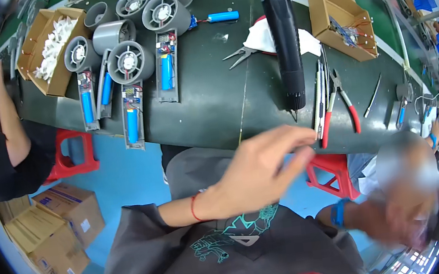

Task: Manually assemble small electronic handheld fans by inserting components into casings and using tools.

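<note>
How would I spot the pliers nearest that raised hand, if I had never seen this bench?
Start at the dark green workbench and find the long black power tool lying across it. Just right of its tip, near the bench edge by the left hand, lie the pliers. Their red handles set them apart from the bare metal tweezers alongside.

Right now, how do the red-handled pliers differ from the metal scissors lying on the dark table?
The red-handled pliers have coloured grips and lie near the table's front edge, close to the left hand. The metal scissors are bare grey metal and lie farther back, beside a white cloth. Both lie flat with handles spread, untouched.
</note>
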The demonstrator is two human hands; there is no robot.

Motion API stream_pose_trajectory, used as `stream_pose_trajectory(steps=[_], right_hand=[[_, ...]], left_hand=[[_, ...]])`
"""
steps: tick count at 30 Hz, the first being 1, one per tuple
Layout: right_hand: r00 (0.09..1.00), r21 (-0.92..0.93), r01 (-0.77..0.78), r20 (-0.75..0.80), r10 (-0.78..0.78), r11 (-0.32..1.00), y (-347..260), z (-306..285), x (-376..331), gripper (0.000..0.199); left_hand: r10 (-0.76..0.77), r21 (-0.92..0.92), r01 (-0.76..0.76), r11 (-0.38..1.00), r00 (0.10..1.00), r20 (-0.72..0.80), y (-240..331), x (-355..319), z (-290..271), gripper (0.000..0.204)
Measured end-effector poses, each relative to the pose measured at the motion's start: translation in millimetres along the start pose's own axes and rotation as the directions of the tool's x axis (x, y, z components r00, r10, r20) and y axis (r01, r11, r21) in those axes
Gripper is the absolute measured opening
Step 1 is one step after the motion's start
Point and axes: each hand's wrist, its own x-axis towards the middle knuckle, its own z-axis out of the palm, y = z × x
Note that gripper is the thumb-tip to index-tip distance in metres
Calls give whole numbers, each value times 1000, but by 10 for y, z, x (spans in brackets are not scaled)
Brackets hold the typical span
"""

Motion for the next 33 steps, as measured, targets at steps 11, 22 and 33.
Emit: stream_pose_trajectory(steps=[11,22,33], right_hand=[[779,426,566,5,-627,706,-570,275,195,47],[802,397,554,-20,-597,732,-443,115,192,40],[980,716,-194,115,160,670,-244,436,354,41]], left_hand=[[-78,159,124,980,961,-267,-398,42,-160,12],[-32,189,87,978,960,-277,-388,65,-155,12],[-1,182,48,982,968,-252,-400,70,-137,13]])
